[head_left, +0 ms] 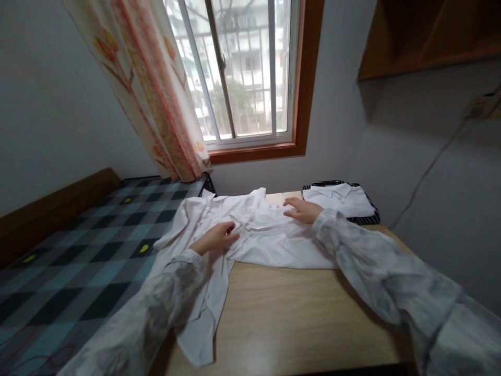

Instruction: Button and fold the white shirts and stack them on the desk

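A white shirt (270, 243) lies spread and wrinkled over the wooden table, with one sleeve hanging toward the front edge at the left. My left hand (217, 237) is over the shirt's left part, its fingers curved and apart, with nothing visible between them. Over the shirt's upper right part is my right hand (303, 210), fingers spread and thumb apart, holding nothing. Whether the fingertips touch the cloth is hard to tell.
A folded white shirt (338, 199) rests on dark striped cloth (366, 220) at the table's back right. Left of the wooden table (282, 318) is a bed with a checkered cover (105, 245). Behind are a curtain (144, 78) and a window (242, 73).
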Demonstrator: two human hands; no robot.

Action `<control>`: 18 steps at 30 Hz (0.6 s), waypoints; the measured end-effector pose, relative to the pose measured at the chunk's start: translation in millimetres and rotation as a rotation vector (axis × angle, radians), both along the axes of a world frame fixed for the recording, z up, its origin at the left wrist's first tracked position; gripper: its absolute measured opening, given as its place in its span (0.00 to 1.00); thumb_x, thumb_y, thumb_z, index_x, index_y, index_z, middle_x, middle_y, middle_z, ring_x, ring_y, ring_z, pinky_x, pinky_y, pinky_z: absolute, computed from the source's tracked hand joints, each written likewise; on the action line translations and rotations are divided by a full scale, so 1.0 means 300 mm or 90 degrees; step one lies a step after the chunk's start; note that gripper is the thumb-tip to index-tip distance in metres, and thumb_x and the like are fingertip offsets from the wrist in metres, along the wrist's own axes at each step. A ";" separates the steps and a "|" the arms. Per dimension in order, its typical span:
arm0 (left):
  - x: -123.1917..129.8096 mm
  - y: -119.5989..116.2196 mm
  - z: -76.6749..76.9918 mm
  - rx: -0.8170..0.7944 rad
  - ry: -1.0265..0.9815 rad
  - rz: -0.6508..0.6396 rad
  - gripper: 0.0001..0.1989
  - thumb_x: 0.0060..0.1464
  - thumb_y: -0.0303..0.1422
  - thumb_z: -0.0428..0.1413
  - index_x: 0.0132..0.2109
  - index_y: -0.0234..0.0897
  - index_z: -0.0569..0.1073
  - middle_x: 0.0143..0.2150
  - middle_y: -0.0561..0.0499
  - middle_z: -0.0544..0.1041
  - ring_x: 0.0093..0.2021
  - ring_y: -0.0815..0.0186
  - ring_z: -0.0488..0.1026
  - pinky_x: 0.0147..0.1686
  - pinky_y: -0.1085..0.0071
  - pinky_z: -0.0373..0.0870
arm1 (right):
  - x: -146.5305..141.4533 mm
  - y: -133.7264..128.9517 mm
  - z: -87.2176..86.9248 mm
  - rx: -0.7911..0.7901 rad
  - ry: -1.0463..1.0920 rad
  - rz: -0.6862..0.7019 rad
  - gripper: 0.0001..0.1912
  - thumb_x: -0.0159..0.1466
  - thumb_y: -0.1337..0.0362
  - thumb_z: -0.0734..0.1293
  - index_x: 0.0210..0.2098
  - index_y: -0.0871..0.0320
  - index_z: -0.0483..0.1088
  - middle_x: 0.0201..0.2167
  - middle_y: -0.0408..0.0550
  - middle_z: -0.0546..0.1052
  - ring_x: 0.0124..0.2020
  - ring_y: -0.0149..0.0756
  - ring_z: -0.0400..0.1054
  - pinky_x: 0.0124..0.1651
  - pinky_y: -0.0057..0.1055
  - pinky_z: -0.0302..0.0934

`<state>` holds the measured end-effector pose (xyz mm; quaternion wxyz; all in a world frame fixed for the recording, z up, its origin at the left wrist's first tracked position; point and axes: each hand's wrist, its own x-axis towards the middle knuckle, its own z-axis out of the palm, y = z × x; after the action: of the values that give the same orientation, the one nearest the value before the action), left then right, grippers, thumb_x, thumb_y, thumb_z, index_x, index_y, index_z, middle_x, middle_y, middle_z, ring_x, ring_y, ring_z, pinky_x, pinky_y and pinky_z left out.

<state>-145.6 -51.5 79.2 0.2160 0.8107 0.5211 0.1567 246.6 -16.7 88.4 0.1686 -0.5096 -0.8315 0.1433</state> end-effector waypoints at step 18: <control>-0.013 0.008 0.111 -0.192 -0.502 -0.064 0.38 0.49 0.55 0.71 0.60 0.39 0.73 0.55 0.40 0.82 0.51 0.55 0.82 0.53 0.61 0.77 | -0.071 0.106 0.070 0.006 0.440 -0.259 0.15 0.59 0.52 0.71 0.26 0.53 0.67 0.20 0.39 0.68 0.27 0.34 0.59 0.32 0.31 0.52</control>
<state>-149.5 -49.2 112.5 0.5223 0.6723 0.3754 0.3664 225.3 15.0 109.4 0.4657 -0.5847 -0.6085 0.2664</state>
